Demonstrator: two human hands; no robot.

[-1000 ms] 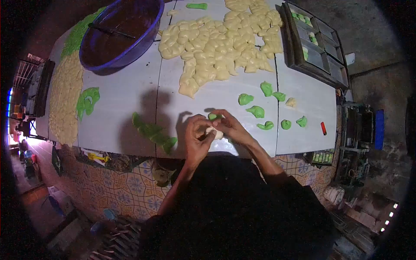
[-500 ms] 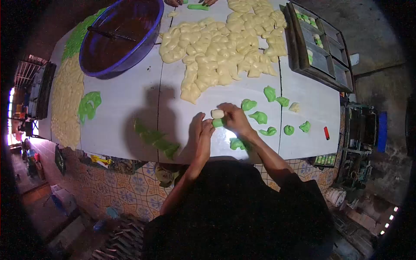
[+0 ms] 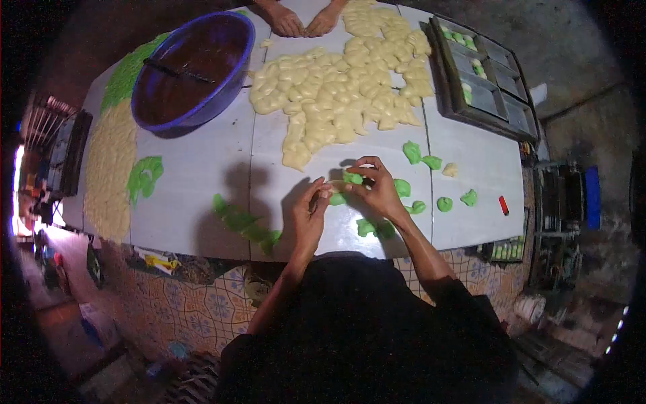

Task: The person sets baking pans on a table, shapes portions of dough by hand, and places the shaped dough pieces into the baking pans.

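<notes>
Between my two hands a piece of pale dough is stretched just above a green dough piece on the white table. My left hand pinches the pale dough at its left end. With thumb and fingers my right hand grips its right end, close to another green lump. More green lumps lie right of my right hand, and others lie below it. A green smear is left of my left hand.
Pale dough sheets cover the table's far middle. A blue basin of brown filling stands far left, a divided tray far right. A co-worker's hands are at the far edge. A red object lies at right.
The pale piece, a short roll before, is now drawn out between my fingers. A green lump shows near my right fingertips. The view has shifted, and the co-worker's hands show more fully.
</notes>
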